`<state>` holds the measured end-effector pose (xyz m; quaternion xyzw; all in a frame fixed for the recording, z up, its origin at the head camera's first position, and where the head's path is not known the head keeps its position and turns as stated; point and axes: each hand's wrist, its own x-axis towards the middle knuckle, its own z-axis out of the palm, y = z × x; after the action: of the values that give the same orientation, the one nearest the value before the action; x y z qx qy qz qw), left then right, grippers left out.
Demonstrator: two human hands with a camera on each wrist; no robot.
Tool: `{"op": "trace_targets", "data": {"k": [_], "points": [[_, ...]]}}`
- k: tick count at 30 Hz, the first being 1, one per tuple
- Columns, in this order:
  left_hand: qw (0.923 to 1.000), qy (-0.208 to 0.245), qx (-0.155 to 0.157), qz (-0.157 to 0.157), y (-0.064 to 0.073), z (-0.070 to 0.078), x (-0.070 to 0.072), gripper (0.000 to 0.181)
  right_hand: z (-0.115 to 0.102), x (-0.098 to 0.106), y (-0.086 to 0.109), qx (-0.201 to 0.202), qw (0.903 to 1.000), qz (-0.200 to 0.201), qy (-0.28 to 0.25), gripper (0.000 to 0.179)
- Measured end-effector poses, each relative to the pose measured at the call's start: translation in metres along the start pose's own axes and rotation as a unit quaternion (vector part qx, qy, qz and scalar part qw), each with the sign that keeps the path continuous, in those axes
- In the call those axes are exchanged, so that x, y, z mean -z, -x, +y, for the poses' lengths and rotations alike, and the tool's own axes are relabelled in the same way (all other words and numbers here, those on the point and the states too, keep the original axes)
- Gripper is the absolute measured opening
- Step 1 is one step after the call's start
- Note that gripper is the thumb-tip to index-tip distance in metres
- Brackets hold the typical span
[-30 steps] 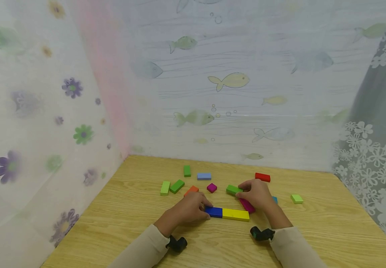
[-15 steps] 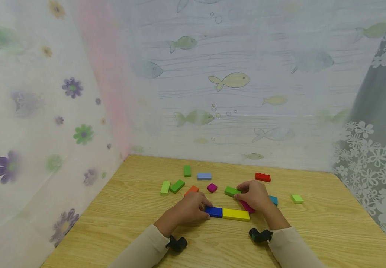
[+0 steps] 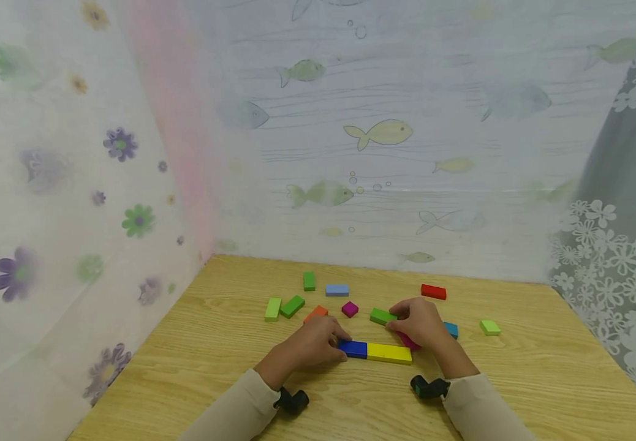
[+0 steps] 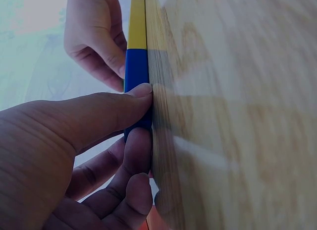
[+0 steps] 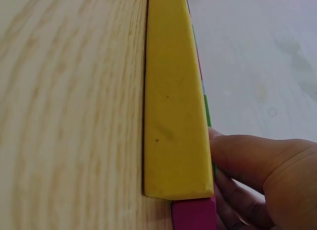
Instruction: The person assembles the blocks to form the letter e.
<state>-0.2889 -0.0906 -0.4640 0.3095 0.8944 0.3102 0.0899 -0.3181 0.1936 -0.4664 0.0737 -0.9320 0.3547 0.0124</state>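
Note:
My left hand (image 3: pixel 312 341) pinches the left end of a blue block (image 3: pixel 355 350) between thumb and fingers. A longer yellow block (image 3: pixel 388 353) lies end to end with the blue one, on its right. Behind the yellow block, my right hand (image 3: pixel 420 321) grips the right end of a green block (image 3: pixel 382 316) lying at a slant. Under that hand shows part of a magenta block (image 3: pixel 409 341); the rest is covered. In the right wrist view the yellow block (image 5: pixel 176 101) hides most of the green block, and the thumb (image 5: pixel 247 153) is behind it.
Loose blocks lie about the wooden table (image 3: pixel 230 367): an orange block (image 3: pixel 316 314), a small magenta block (image 3: pixel 350 309), a light blue block (image 3: pixel 337 290), a red block (image 3: pixel 433 292), a teal block (image 3: pixel 450 330), a lime block (image 3: pixel 490 327) and several green ones. Printed curtains stand behind and left.
My right hand has shifted slightly left and toward me with the green block, uncovering more of the teal block. My left hand and the blue and yellow blocks stay put.

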Motion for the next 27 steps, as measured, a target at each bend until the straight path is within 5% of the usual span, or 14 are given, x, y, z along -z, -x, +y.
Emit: {"op": "trace_targets", "data": {"k": [27], "points": [[1.0,0.002,-0.001,-0.001,0.0003,0.0012,0.0006,0.035,-0.0006,0.0003,0.0023,0.004,0.9997,-0.023,0.005,0.033]]}}
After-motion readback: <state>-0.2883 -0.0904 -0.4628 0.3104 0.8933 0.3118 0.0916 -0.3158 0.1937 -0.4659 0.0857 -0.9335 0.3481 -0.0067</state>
